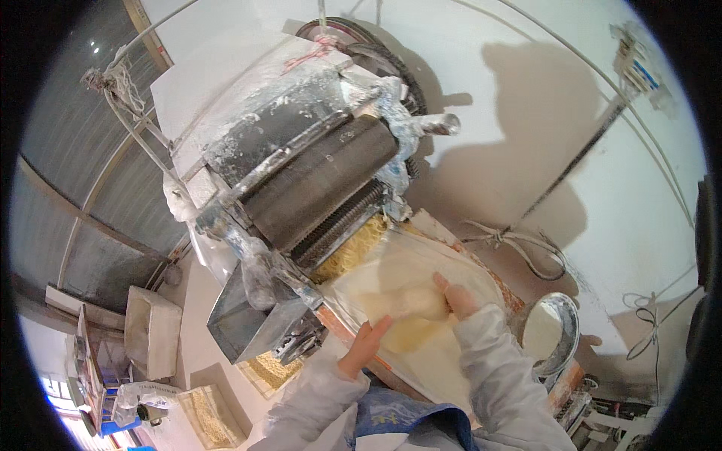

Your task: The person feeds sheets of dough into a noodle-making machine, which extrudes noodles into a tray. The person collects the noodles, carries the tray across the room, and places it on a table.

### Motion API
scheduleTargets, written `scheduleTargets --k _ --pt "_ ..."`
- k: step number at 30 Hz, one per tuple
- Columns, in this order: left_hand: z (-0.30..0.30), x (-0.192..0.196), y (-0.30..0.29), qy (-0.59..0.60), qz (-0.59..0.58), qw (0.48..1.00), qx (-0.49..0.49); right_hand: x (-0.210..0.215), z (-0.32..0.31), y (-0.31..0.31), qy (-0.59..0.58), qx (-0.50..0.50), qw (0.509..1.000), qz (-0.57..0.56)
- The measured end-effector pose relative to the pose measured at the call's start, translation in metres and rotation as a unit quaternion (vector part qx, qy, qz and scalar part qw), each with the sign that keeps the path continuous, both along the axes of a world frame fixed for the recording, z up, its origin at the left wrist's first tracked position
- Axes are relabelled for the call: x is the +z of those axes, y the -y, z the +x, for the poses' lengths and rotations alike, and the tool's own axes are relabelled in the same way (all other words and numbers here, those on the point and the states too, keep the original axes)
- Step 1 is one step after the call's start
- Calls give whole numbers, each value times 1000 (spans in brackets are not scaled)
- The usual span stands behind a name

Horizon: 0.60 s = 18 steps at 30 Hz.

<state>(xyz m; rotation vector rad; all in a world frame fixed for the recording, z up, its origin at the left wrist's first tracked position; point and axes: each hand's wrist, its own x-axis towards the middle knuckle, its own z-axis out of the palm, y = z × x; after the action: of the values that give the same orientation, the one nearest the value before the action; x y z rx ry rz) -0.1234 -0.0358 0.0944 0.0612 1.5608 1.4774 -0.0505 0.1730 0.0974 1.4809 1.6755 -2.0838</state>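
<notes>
A flour-dusted noodle machine with a dark roller [323,180] stands in front of me. Below its ridged cutting roller [338,222], thin yellow noodles [351,249] hang onto a pale, cloth-like sheet [444,353] on a sloping board. Over the left edge of the sheet is my left hand [365,346], fingers stretched out and holding nothing. My right hand [456,296] is above the sheet farther right, its fingers apart and holding nothing. Between them lies a blurred yellowish patch [410,304] that I cannot make out.
A metal hopper [252,319] juts out at the machine's left. On the right a round metal pan [553,331] holds something white. Trays of noodle pieces [207,417] and a pale bin [152,331] stand on the floor at left. Cords [511,234] hang along the right wall.
</notes>
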Motion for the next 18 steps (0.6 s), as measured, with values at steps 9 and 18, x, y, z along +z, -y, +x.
scheduleTargets --k 9,18 --pt "-72 -9 8 -171 85 982 2 -1 -108 -15 -341 -91 924 -147" --pt "-137 -31 -17 -130 47 973 186 -26 -193 -33 -444 -3 890 -103"
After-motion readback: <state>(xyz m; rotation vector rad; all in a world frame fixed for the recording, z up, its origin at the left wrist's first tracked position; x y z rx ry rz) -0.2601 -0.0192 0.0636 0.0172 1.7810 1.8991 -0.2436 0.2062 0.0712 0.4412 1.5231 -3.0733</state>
